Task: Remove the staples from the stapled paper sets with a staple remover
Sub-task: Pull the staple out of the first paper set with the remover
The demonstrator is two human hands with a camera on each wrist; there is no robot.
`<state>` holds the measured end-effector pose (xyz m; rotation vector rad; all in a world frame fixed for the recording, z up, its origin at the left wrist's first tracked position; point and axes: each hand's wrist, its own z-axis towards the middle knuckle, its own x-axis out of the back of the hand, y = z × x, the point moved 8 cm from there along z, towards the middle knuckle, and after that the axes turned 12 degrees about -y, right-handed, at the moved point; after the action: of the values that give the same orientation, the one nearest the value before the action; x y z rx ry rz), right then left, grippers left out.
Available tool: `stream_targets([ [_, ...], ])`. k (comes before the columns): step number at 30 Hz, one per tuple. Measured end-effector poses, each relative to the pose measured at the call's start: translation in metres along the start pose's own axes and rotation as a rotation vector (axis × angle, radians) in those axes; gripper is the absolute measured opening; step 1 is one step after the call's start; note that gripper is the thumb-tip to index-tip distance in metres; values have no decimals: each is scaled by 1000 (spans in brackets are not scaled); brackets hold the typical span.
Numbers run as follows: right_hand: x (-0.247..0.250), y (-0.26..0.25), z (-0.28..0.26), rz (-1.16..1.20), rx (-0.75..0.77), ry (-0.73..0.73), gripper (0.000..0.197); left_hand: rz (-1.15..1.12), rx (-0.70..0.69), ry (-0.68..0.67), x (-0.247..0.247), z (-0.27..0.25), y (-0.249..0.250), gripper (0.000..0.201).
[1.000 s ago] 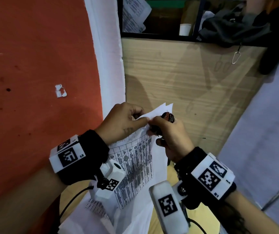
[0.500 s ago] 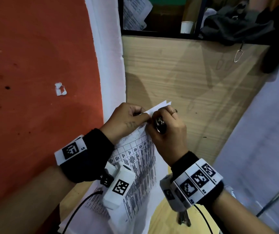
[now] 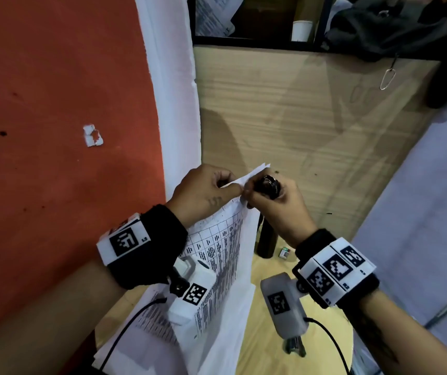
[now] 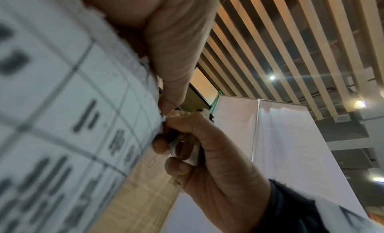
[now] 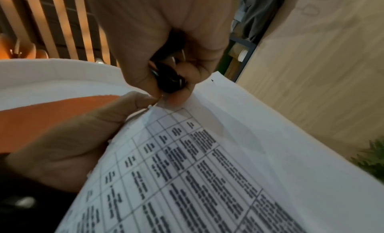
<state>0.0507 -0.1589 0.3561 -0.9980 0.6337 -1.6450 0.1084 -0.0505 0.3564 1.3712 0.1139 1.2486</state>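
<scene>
Paper set held up at its top corner, remover at the staple site.

Head: left hand pinches the corner of the limp, light paper; right hand curls round the small, hard remover, above a wooden table by an orange wall. Left wrist: thumb and fingers wrap the remover; slatted ceiling above. Right wrist: sheets look easily torn, best held beside the staple, itself not visible.
</scene>
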Motion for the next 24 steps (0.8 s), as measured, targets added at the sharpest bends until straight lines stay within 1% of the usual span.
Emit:
stream_targets([
  [2,2,3,2,-31,15,-1,6,-41,22,-19,-2,2,-5,34],
  [3,2,3,2,-57,26,10,2,-53,29,-23,-3,4,-7,35],
  [4,3,2,2,-116,43,36,4,-58,28,-24,-3,5,-8,38],
  [7,1,-12,-4,-462,184,117,20,-88,11,-28,-6,9,-9,56],
  [8,-2,-18,-6,-581,233,130,22,-114,12,-37,-8,9,-10,58],
  [9,-5,-22,-8,-688,272,140,22,-147,19,-48,-10,10,-11,54],
  [11,-10,-27,-11,-870,358,148,22,-216,50,-68,-13,10,-12,31],
  [12,-12,-28,-13,-935,395,137,20,-244,62,-79,-15,10,-13,25],
  [14,-14,-25,-13,-986,415,118,19,-265,69,-107,-17,9,-16,31],
  [15,-11,-24,-12,-943,380,115,21,-266,59,-116,-17,10,-17,32],
  [16,-7,-21,-10,-851,327,118,21,-267,39,-126,-15,10,-16,31],
  [17,-1,-16,-7,-719,262,134,21,-261,15,-143,-14,10,-14,30],
  [19,9,-3,-3,-405,109,159,18,-221,-17,-177,-14,10,-13,21],
  [21,10,9,0,-98,-32,134,11,-148,-33,-165,-9,10,-14,18],
  [22,10,11,0,-13,-75,125,12,-106,-40,-150,-5,11,-16,20],
  [23,13,13,-1,6,-110,130,20,-61,-44,-135,-2,12,-16,22],
  [24,16,15,-3,11,-133,136,24,-15,-47,-123,3,12,-16,26],
])
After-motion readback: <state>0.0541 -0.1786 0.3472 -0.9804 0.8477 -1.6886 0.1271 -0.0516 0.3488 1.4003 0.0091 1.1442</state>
